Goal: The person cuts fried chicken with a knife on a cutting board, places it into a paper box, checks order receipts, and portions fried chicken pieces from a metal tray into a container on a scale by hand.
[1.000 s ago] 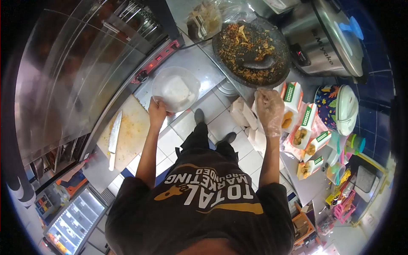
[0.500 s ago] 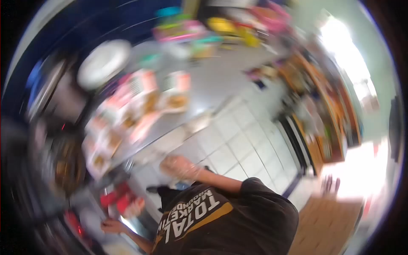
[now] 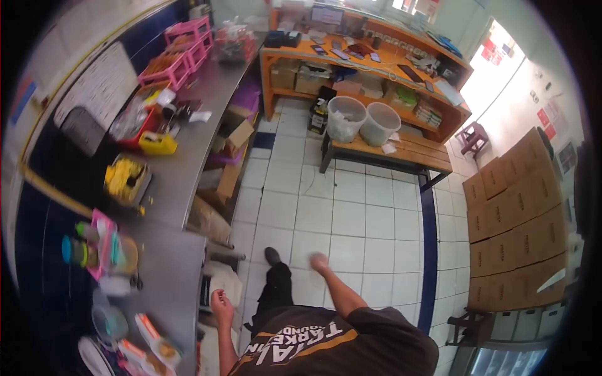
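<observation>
My left hand hangs beside the steel counter, its fingers curled in, with no object showing in it. My right hand is held out low over the white tiled floor. It is slightly blurred, so its fingers cannot be made out, and it touches nothing that I can see. On the near end of the counter, left of my left hand, lie paper food trays with browned food in them. A clear plastic bowl stands beside them.
Along the left counter are a tub of yellow pieces and pink baskets. Ahead, two plastic buckets stand on a low wooden bench, before an orange desk. Cardboard boxes are stacked at the right.
My view has swung right, away from the food trays and stove, toward the open floor and desk. The food trays now sit at the lower left. Both hands are apart from the counter top.
</observation>
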`<state>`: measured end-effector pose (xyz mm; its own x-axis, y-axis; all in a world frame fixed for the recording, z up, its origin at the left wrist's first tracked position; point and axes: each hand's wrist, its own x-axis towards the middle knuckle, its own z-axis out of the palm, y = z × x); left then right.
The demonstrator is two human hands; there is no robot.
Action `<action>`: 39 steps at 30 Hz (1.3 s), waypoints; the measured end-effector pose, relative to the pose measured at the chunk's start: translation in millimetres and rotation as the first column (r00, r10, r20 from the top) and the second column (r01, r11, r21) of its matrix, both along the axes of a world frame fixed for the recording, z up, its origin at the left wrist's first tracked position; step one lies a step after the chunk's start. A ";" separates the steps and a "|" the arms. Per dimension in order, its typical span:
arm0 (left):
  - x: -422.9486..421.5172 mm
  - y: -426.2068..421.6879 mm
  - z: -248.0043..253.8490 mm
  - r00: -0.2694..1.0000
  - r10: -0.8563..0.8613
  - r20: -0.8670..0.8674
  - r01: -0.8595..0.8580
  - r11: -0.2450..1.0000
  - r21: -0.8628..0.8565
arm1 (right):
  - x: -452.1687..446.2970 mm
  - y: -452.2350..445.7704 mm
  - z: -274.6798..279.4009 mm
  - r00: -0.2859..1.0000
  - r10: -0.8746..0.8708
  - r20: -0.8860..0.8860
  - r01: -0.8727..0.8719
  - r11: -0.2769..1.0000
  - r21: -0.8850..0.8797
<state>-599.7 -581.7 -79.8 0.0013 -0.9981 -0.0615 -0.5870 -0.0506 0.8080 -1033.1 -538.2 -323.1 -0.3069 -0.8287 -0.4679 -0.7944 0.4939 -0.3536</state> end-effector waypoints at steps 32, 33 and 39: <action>-1100.0 -1066.6 86.6 0.419 -0.804 0.421 0.898 0.299 -0.322 | -616.7 -645.9 324.1 0.339 -0.739 0.582 0.889 0.048 -0.456; -1115.5 -1084.1 79.5 0.396 -0.823 0.408 0.909 0.290 -0.299 | -619.1 -661.7 321.6 0.282 -0.780 0.559 0.908 0.028 -0.419; -1141.5 -1138.1 78.8 0.139 -0.904 0.405 0.990 0.113 -0.087 | -630.8 -763.4 327.4 0.044 -0.756 0.653 0.974 -0.114 -0.198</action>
